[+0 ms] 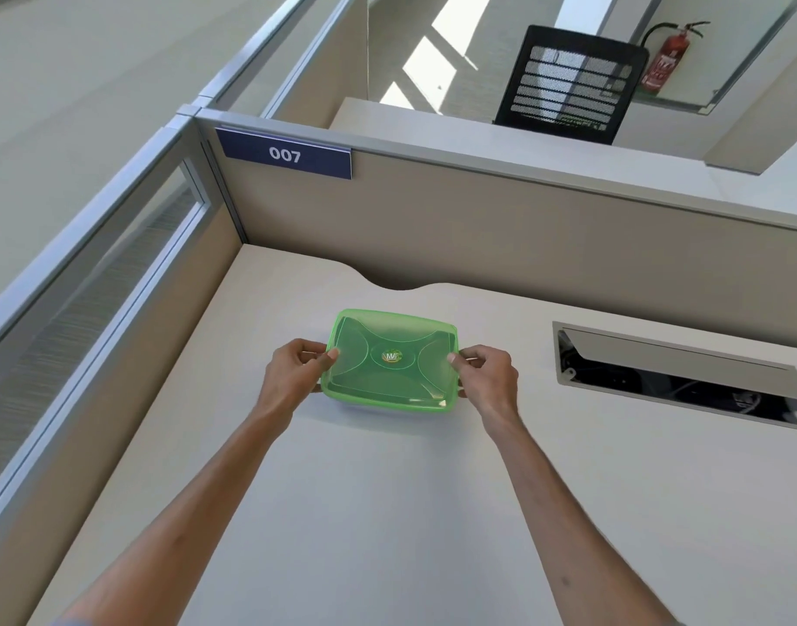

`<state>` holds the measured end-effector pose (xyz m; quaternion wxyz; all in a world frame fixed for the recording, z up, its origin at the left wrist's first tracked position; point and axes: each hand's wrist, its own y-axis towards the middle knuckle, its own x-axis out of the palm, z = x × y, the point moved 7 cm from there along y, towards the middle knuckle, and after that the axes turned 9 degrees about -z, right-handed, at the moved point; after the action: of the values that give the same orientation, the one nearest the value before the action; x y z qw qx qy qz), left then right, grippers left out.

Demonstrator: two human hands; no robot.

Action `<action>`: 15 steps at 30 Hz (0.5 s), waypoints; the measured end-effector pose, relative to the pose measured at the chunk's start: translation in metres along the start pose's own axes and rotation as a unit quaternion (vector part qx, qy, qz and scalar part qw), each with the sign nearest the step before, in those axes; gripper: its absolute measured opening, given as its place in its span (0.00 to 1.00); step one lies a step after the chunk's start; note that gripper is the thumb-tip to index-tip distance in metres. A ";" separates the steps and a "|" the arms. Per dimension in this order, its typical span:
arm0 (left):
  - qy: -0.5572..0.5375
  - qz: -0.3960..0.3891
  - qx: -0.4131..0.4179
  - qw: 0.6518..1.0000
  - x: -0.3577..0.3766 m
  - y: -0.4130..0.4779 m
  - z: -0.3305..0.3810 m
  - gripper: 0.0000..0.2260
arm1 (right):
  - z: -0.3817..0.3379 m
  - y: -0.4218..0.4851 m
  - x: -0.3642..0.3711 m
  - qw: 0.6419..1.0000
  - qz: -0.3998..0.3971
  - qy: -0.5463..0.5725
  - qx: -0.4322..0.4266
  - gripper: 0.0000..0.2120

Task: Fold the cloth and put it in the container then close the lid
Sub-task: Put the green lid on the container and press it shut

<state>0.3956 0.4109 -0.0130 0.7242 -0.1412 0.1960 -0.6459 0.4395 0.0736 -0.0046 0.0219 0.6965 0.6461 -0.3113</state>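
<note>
Two hands on green lid (pixel 389 360) mid-desk (pixel 387 512), just below the edge notch (pixel 398 284): left hand (pixel 292 375) pinching left rim, right hand (pixel 489 377) pinching right rim. Container barely visible underneath, cloth unseen. Probably light, flexy, slick plastic; best gripped at rims, pressed at corners.

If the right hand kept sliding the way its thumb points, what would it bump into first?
The right hand grips the right edge of the green lid, thumb pointing left across it. Going straight on, it would likely slide over the lid and meet the left hand on the opposite edge, though the height is hard to judge.
</note>
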 end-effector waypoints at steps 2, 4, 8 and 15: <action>-0.001 0.000 -0.005 1.000 -0.001 0.001 -0.001 0.13 | 0.004 0.001 -0.002 1.000 -0.010 0.011 0.013 0.09; -0.011 -0.005 -0.014 1.000 0.000 0.000 -0.002 0.14 | 0.008 0.001 -0.002 0.998 -0.025 0.037 0.034 0.12; -0.028 -0.025 -0.018 0.999 0.002 -0.002 -0.006 0.16 | 0.018 0.003 0.001 0.992 -0.062 0.094 0.061 0.16; -0.020 -0.054 -0.001 0.998 0.004 -0.003 -0.005 0.18 | 0.021 0.003 0.004 0.986 -0.105 0.123 0.050 0.18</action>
<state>0.3907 0.4067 -0.0168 0.6919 -0.1653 0.1748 -0.6808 0.4331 0.0673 -0.0243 -0.1253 0.6582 0.6969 -0.2557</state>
